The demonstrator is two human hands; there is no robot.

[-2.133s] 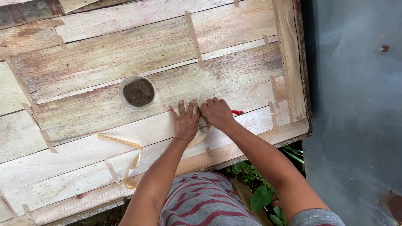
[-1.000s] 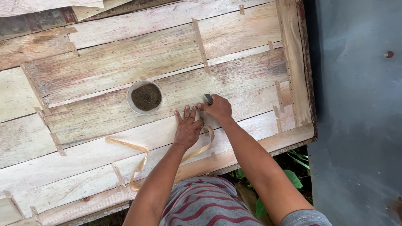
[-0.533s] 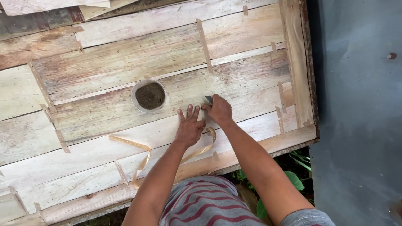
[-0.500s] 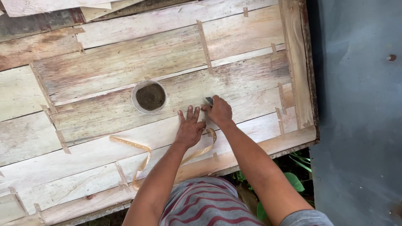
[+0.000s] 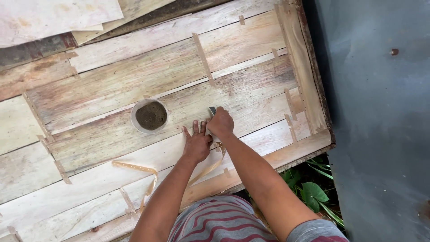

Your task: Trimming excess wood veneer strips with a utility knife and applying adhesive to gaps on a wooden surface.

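I see my left hand [image 5: 196, 144] pressed flat, fingers spread, on the pale patched wooden veneer sheet [image 5: 112, 89]. My right hand [image 5: 220, 123], just beside it, is closed around a small grey metal tool [image 5: 212, 110]. The long tan perforated paper tape strip [image 5: 139, 169] curls near my wrists, with the round white cup of dark paste [image 5: 150, 116] nearby.

A small dark-bladed tool [image 5: 212, 110] pokes out of the right hand [image 5: 220, 124], tip against the pale wooden sheet [image 5: 112, 89]. A long tan strip [image 5: 148, 172] with punched holes lies curled on the sheet, one end under the flat left hand [image 5: 196, 142].
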